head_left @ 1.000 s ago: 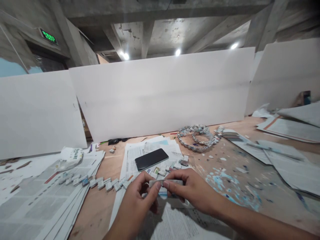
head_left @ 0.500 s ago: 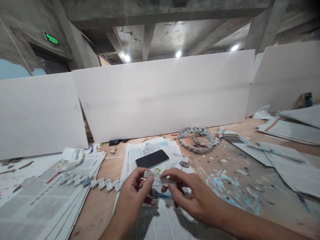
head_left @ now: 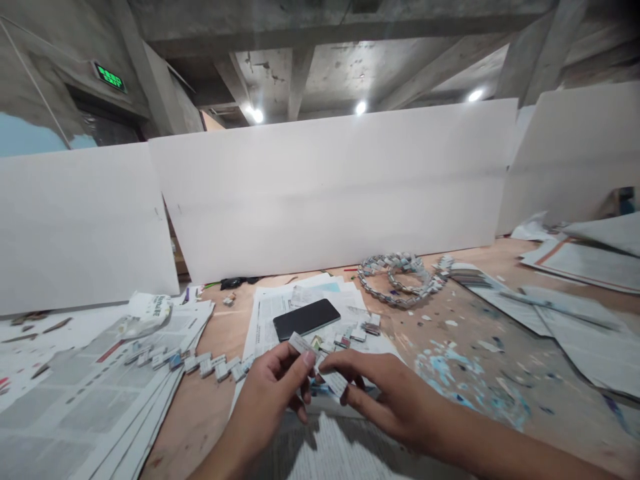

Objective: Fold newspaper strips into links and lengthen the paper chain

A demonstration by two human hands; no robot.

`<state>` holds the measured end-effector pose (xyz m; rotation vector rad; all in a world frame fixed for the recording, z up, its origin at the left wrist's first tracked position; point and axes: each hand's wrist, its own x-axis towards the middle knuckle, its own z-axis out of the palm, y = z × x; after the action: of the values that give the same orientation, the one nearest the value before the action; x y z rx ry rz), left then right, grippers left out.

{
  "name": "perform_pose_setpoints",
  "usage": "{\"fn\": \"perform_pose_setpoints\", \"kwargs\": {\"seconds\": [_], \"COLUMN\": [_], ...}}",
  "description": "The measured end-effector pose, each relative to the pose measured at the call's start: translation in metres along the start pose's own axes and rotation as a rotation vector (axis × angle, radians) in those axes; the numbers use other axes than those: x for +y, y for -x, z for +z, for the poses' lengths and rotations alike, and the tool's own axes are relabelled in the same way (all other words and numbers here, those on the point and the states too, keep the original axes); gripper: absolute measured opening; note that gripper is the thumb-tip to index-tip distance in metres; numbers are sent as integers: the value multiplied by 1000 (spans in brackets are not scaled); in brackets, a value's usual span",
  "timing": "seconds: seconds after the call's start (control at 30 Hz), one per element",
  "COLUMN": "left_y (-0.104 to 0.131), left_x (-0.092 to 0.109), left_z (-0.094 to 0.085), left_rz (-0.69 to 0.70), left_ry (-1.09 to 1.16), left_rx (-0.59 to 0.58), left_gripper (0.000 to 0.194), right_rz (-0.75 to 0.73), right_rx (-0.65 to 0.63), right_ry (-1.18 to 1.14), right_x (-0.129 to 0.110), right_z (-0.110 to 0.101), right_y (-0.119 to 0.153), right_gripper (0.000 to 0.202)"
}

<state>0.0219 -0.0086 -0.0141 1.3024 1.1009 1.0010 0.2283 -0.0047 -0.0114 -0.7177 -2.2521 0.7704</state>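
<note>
A narrow folded newspaper strip (head_left: 334,382) slants between my hands, its upper end at the left. My left hand (head_left: 274,381) pinches that end between thumb and fingers. At the lower end, my right hand (head_left: 383,385) has its thumb and index finger closed on the strip. Just beyond my fingers lies a black phone (head_left: 306,319) on newspaper sheets (head_left: 263,307). A zigzag chain of folded paper links (head_left: 206,365) runs out to the left of my left hand. Several small folded paper pieces (head_left: 370,327) lie past my right hand.
A coiled folded-paper chain (head_left: 367,287) rests at the back right, beside stacked paper strips (head_left: 469,275). Newspapers (head_left: 105,393) and a white plastic bag (head_left: 145,315) lie at left. White boards (head_left: 325,193) stand along the table's back. Blue paint (head_left: 445,373) marks the wood at right.
The paper strip has turned from nearly level to a steep slant, its right end now lower. My right fingers have shifted down with it. The view has moved slightly.
</note>
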Motion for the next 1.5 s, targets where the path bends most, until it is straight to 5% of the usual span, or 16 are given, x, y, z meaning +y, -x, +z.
{"fn": "perform_pose_setpoints", "kwargs": {"seconds": [0.4,0.83,1.13,1.37,1.5], "left_y": [6,11,15,16,17], "left_x": [-3,-4,2,4,6], "left_z": [4,5,7,10,10], "left_rz": [112,127,186,201,207], "left_ry": [-218,-190,-455,-346,-278], "left_rx": [85,-63,-45,-38,-37], "left_gripper": [33,38,24,32,28], "right_rz": [-66,-64,-48,213,298], "right_rx": [33,53,107,151,149], "right_ry": [40,93,88,-157,-283], "right_x": [9,6,10,5,2], "right_z": [3,0,0,3,-1], "right_y": [-1,-2,-2,-3,-8], "right_gripper": [30,21,5,25,18]}}
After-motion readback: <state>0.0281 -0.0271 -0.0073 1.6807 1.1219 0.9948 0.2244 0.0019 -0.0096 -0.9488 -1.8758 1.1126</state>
